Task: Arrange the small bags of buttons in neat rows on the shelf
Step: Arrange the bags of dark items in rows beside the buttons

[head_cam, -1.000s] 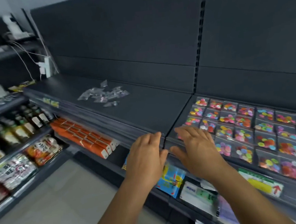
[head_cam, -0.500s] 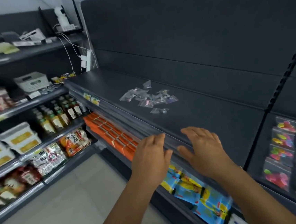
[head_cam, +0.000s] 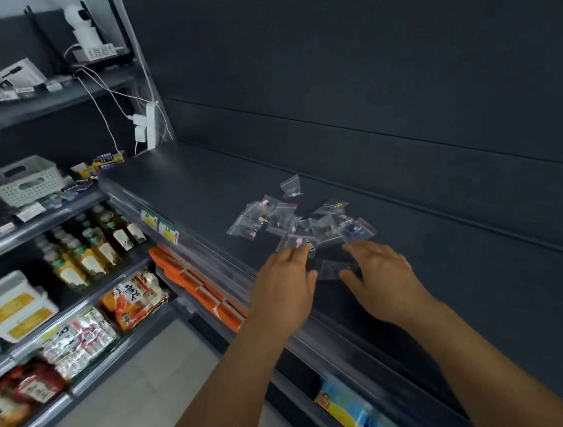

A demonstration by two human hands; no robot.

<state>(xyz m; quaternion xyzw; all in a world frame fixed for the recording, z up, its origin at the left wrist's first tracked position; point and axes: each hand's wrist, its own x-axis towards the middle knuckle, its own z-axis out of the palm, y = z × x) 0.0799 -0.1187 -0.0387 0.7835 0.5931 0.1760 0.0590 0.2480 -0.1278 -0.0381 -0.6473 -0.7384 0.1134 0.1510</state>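
We see our left hand [head_cam: 285,287] reaching over the front edge of a dark shelf [head_cam: 184,184], its fingers extended and loosely spread, the fingertips at the near edge of a heap of small clear bags of buttons [head_cam: 299,220]. It holds nothing that we can make out. Our right hand [head_cam: 384,277] lies just beside it, palm down, fingers straight and relaxed, with one flat clear bag [head_cam: 330,268] between the two hands, by the right thumb; whether the thumb touches that bag we cannot tell.

The bags lie in a loose, overlapping pile near the middle of the shelf, not in rows; one bag sits a little apart at the far side of the pile. Motion blur hides the buttons' detail.

Below the shelf's front rail we see orange boxes [head_cam: 194,283] and, lower right, blue and yellow packets [head_cam: 343,403]. To the left stand other shelves with bottles [head_cam: 84,253], wrapped snack packs [head_cam: 133,296], and a pale slotted basket [head_cam: 24,181]. A white power strip [head_cam: 149,124] with cables hangs at the corner behind.
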